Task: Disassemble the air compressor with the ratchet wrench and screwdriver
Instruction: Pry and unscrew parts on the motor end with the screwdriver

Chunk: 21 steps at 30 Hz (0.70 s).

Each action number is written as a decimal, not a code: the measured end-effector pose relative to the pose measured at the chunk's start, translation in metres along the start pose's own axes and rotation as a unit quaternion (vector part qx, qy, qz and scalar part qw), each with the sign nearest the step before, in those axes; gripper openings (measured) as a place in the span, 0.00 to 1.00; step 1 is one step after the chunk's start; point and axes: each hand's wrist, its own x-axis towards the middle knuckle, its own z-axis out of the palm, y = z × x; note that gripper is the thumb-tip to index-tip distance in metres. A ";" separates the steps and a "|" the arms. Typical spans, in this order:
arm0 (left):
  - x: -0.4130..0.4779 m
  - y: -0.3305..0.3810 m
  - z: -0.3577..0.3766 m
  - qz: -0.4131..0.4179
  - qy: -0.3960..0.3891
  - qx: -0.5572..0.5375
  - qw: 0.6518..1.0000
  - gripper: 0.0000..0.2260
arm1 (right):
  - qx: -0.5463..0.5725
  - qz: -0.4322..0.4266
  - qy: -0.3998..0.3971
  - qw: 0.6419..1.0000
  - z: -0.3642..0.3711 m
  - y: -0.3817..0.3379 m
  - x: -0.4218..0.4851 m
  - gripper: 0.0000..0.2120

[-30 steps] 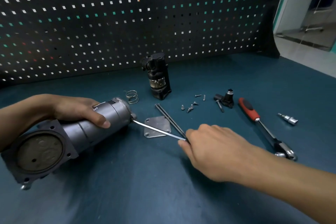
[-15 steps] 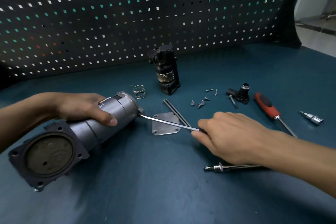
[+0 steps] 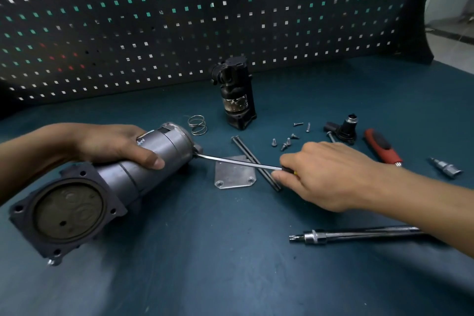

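Left hand [image 3: 110, 146] grips compressor [image 3: 174, 147]; right hand [image 3: 331, 177], screwdriver [image 3: 236, 161].

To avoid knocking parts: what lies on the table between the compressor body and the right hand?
In the head view, the square metal plate and two long bolts lie there, under the screwdriver shaft.

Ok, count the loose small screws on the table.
6 screws: two at the back, one just in front, three clustered nearer the long bolts. The right hand may hide others.
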 end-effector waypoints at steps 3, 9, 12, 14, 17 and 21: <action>-0.002 0.000 0.002 -0.008 0.021 0.009 1.000 0.27 | 0.005 0.004 -0.013 1.000 -0.007 -0.011 -0.011 0.21; -0.016 -0.001 0.033 0.043 0.128 0.171 0.976 0.33 | 0.092 0.084 -0.097 0.987 -0.050 -0.013 -0.053 0.27; -0.017 -0.003 0.045 0.007 0.171 0.212 0.962 0.35 | 0.082 0.103 -0.079 0.988 -0.066 -0.011 -0.063 0.27; -0.018 -0.003 0.049 -0.011 0.186 0.208 0.960 0.31 | 0.073 0.103 -0.074 0.989 -0.078 -0.014 -0.065 0.25; -0.019 0.003 0.062 -0.057 0.233 0.223 0.945 0.30 | 0.053 0.104 -0.083 0.990 -0.103 -0.016 -0.060 0.21; -0.018 0.016 0.092 -0.128 0.308 0.282 0.899 0.34 | 0.014 0.077 -0.088 0.993 -0.146 -0.016 -0.046 0.21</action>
